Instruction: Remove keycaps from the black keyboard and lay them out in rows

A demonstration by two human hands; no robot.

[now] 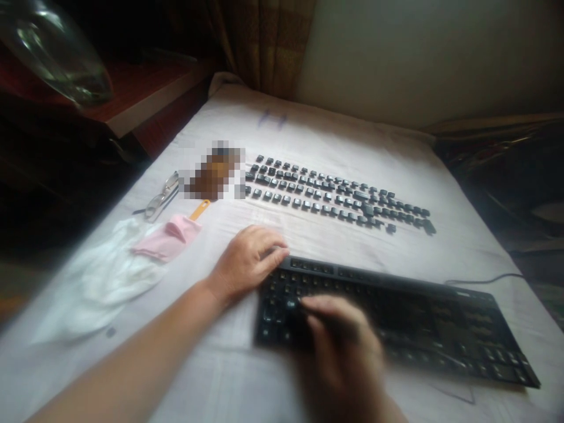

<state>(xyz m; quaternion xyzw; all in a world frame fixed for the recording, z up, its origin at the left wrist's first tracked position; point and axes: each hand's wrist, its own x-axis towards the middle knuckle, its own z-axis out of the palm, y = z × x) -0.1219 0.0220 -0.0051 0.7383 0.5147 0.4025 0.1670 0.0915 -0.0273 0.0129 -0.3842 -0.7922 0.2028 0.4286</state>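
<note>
A black keyboard base (pixel 423 320) with its keycaps removed lies on the white cloth in front of me. My left hand (pixel 247 261) rests on the keyboard's upper left corner, fingers curled over its edge. Over the left part of the keyboard my right hand (pixel 343 346) is blurred by motion, with fingers pinched together; what they hold is too smeared to make out. Several loose black keycaps (pixel 339 194) are laid out in rows on the cloth beyond the keyboard.
White cloth (pixel 101 282) and pink cloth (pixel 170 238) lie at the left, beside an orange-handled tool (pixel 200 208) and metal tweezers or scissors (pixel 163 197). A pixelated brown object (pixel 215 170) sits nearby. A glass vessel (pixel 57 53) stands on dark furniture at top left.
</note>
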